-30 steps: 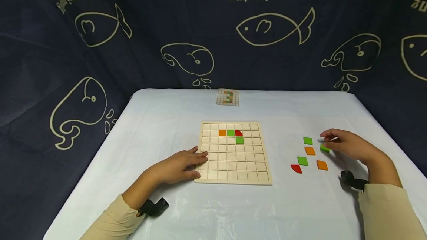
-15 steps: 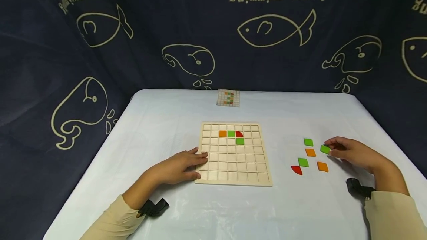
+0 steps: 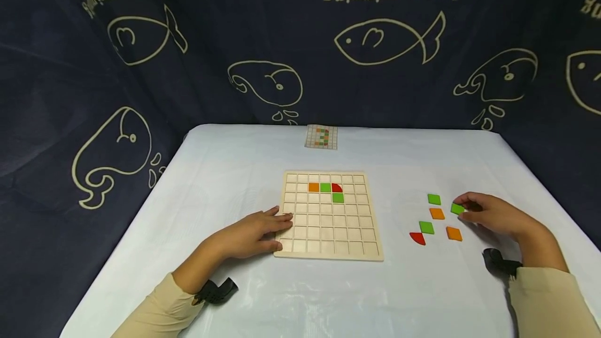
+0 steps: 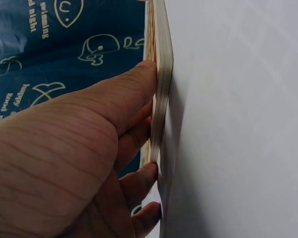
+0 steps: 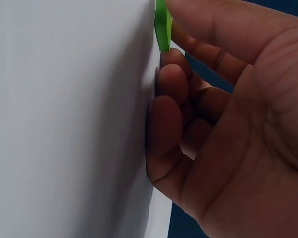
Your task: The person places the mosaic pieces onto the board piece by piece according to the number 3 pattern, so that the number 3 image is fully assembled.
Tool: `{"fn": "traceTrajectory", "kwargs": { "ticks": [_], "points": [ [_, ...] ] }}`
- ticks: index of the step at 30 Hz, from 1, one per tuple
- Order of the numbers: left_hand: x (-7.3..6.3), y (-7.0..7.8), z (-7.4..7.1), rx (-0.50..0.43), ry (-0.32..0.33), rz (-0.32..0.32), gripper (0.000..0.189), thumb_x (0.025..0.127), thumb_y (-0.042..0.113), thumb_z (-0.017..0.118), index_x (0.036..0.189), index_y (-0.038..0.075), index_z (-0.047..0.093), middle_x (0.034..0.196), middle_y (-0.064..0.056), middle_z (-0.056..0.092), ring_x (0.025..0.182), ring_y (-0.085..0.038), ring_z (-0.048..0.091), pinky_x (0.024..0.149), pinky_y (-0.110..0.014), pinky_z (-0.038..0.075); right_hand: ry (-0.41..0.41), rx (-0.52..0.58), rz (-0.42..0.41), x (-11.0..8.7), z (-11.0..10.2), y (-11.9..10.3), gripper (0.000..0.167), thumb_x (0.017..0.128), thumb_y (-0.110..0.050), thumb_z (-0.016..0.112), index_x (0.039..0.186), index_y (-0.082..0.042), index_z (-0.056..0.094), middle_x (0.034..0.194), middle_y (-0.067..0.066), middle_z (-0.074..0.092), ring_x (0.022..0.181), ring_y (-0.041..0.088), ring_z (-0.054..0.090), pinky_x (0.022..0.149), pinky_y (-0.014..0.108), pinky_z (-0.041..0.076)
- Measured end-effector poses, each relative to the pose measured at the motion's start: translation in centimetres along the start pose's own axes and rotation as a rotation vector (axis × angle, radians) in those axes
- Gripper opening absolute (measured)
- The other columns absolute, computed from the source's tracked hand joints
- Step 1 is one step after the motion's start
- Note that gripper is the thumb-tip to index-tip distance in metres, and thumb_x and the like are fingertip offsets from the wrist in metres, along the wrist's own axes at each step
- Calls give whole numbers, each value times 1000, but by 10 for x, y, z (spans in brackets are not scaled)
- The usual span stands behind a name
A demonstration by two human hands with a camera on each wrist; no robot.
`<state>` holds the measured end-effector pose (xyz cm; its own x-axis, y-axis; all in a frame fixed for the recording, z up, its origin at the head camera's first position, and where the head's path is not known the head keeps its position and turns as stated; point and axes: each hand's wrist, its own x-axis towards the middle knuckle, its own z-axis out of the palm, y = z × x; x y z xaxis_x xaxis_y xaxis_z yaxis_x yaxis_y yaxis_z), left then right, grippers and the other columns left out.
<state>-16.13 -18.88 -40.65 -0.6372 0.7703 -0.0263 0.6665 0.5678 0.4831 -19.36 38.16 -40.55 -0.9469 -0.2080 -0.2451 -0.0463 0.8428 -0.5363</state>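
Note:
A wooden grid board [image 3: 328, 220] lies on the white table. Set into its cells are an orange square tile [image 3: 313, 187], two green ones and a red quarter-round tile [image 3: 336, 188]. My left hand [image 3: 253, 233] rests at the board's left edge, fingers extended over the rim; in the left wrist view the thumb [image 4: 134, 87] touches the board's edge [image 4: 164, 74]. To the right, my right hand [image 3: 497, 215] pinches a green square tile [image 3: 457, 208] between thumb and fingers, at the table surface. The right wrist view shows this tile [image 5: 162, 25] edge-on beside the thumb.
Left of the right hand lie loose tiles: green squares [image 3: 434, 199], orange squares [image 3: 454, 233] and a red quarter-round [image 3: 417, 238]. A small pattern card [image 3: 321, 137] sits at the table's back edge. A dark printed curtain [image 3: 281, 25] hangs behind and at the sides.
My right hand has come slightly down toward me, its fingers now closed about the green tile, which shows more of its top face. The left hand and board have stayed put.

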Motion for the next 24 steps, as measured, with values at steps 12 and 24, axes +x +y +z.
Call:
{"fn": "traceTrajectory", "kwargs": {
  "ticks": [12, 24],
  "points": [
    [1, 0, 0, 2, -9, -13, 56, 95, 26, 68, 144, 4, 52, 152, -8, 44, 145, -38, 27, 114, -55, 26, 3, -9, -6, 2, 1, 1, 37, 90, -18, 70, 120, 1, 59, 112, 14, 59, 101, 31, 49, 84, 40, 45],
    [0, 1, 0, -19, 11, 19, 54, 96, 24, 67, 143, 1, 53, 151, -13, 45, 143, -43, 29, 112, -57, 28, 10, -16, -10, 3, 2, -2, 34, 91, -14, 68, 118, 2, 58, 111, 16, 58, 101, 34, 50, 86, 47, 45]
  ]
}}
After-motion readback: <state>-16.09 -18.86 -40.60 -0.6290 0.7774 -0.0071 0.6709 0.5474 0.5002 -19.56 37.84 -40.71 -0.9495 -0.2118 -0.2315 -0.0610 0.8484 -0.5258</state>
